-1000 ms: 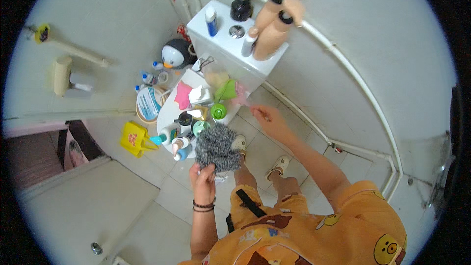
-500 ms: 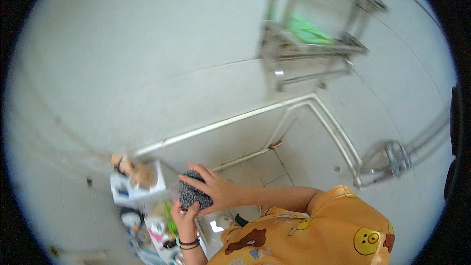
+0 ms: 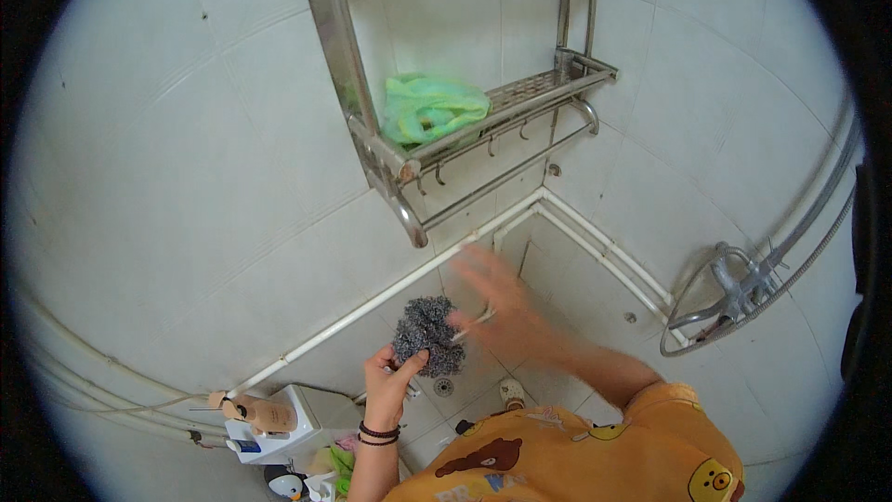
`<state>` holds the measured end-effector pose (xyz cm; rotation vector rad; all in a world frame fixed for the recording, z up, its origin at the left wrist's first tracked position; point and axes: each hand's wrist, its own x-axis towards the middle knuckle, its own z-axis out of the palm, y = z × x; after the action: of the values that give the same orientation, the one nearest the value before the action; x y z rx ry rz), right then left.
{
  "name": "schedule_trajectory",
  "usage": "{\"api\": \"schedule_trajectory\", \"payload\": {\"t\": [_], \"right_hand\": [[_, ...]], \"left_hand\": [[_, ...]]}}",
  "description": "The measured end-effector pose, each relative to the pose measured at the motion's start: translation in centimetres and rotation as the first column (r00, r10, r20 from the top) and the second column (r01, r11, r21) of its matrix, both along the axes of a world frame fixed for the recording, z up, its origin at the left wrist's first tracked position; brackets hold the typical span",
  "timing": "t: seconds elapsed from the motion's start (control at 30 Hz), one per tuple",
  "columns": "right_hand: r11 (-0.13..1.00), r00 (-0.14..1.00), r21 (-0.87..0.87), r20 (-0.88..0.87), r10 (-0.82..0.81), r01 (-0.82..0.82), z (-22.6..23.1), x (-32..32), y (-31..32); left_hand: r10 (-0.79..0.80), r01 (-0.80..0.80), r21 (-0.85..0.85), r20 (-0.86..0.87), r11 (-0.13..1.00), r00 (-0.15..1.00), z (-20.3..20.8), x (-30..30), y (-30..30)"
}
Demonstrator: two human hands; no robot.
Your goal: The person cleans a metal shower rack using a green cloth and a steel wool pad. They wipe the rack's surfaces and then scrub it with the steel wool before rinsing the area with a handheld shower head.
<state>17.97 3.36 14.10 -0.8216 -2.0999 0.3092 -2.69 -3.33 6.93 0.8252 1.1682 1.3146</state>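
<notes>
My left hand is closed around the lower left side of a dark grey mesh bath puff, its thumb pressed on the front. Just right of the puff, my right hand is smeared by motion, its fingers stretched out and apart. A pale cord shows between the puff and the right hand; whether that hand touches it I cannot tell.
A metal wall rack with hooks bears a green cloth. White pipes run along the walls. At right hangs a shower mixer tap. Peach pump bottles stand on a white shelf unit at lower left.
The view has swung, bringing the rack closer to the middle. My right hand has come off the bath puff and moved right, while the left hand keeps hold of it.
</notes>
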Motion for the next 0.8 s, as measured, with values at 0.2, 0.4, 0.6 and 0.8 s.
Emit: {"api": "schedule_trajectory", "payload": {"t": [0.2,0.4,0.6,0.8], "right_hand": [[0.903,1.0,0.429,0.026,0.017,-0.026,14.8,3.7,11.7],[0.966,0.836,-0.219,0.498,0.231,-0.136,19.7,-0.3,19.2],[0.897,0.706,-0.268,0.553,0.442,-0.352,16.9,-2.8,21.8],[0.809,0.617,-0.237,0.543,0.569,-0.538,16.0,-1.2,25.2]], "left_hand": [[0.139,-0.138,-0.014,0.084,0.99,0.987,0.6,1.0,1.1],[0.324,-0.323,-0.03,0.077,0.946,0.943,-0.2,1.0,0.9],[0.512,-0.508,-0.069,0.068,0.859,0.856,0.0,2.3,1.0],[0.561,-0.552,-0.102,0.106,0.827,0.821,-0.6,3.9,2.6]]}}
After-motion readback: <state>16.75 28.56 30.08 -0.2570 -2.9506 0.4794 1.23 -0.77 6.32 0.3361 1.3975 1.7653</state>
